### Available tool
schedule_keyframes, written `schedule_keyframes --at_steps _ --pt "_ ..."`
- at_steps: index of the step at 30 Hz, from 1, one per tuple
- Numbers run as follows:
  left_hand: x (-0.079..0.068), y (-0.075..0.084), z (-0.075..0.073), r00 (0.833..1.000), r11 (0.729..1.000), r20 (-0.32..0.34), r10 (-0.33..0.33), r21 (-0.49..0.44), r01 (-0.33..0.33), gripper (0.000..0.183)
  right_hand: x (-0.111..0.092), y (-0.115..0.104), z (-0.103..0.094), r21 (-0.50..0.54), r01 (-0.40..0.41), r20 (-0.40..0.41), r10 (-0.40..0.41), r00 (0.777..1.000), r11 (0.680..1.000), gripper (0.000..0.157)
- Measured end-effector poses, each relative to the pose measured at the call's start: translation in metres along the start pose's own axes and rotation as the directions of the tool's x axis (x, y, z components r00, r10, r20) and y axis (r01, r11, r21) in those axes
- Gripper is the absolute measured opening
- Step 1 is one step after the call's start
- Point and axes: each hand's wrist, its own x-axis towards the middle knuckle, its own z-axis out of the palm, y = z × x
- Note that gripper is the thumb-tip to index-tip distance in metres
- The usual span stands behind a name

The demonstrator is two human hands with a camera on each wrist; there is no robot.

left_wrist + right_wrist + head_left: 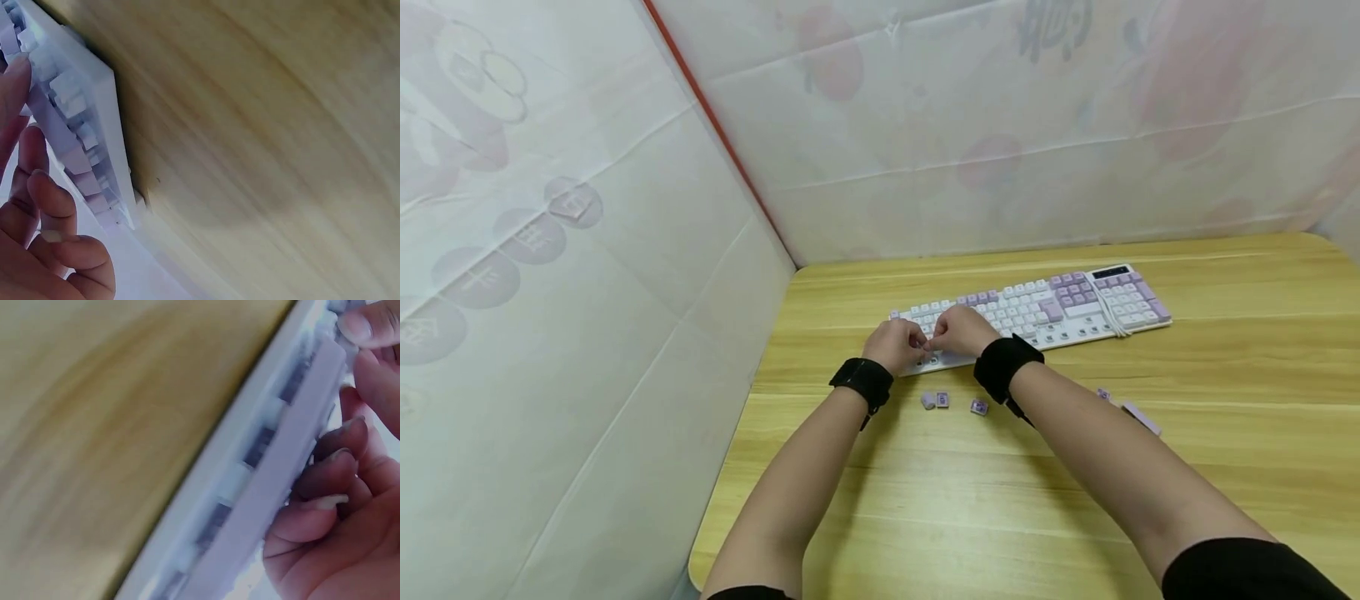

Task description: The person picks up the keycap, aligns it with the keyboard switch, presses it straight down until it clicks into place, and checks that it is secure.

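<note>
A white and lilac keyboard (1030, 312) lies at an angle on the table, and bare switches (1067, 332) show along its near row. My left hand (892, 344) is at its near left corner, thumb and forefinger over the keys, the other fingers curled in the left wrist view. Whatever lies between those left fingertips is hidden. From the right, my right hand (961, 332) meets it there, fingertips close together. In the right wrist view its thumb and forefinger pinch a small pale keycap (347, 347) at the keyboard's edge.
Several loose lilac keycaps (942, 400) lie on the wooden table (880, 500) in front of the keyboard. A longer lilac key (1141, 418) rests beside my right forearm. A white cable (1107, 304) is bundled across the keyboard's right part. Printed sheets (925, 167) hang behind and left.
</note>
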Motion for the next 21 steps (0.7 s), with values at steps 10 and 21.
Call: schedule_keyframes --at_steps 10,21 --pt "-0.002 0.001 -0.004 0.999 0.999 -0.014 -0.041 0.003 0.041 0.021 0.008 -0.013 -0.012 -0.031 -0.144 0.138 0.147 0.979 0.989 0.023" --pt "0.0 -0.001 -0.006 0.998 0.998 0.033 -0.056 -0.031 0.058 0.022 0.014 -0.019 -0.017 -0.093 -0.201 0.184 0.215 0.959 0.975 0.024"
